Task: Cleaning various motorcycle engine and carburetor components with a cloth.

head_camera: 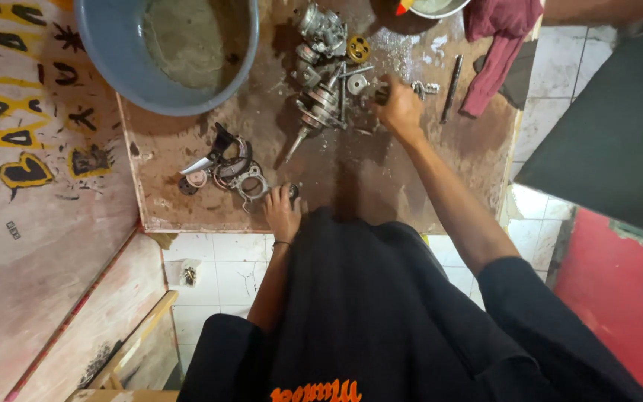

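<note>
Right hand (400, 110) closed around a small dark part (382, 94) at the middle of a stained brown workbench (411, 186), arm stretched out across the bench. Just left of it, a cluster of metal engine parts (325, 89): shafts, gears and a brass-coloured disc (358, 49). Just right of it, a dark metal rod (452, 88) lying lengthwise, with a crumpled dark-red cloth (496, 45) beyond. Left hand (282, 212) resting at the near edge of the bench, fingers curled loosely beside a small dark round piece (293, 190); whether gripping it cannot be told. Beside that hand, a pile of rings and gaskets (232, 171). At the far left corner, a blue-grey basin (124, 59) holding murky liquid. Below, white floor tiles (225, 268).
</note>
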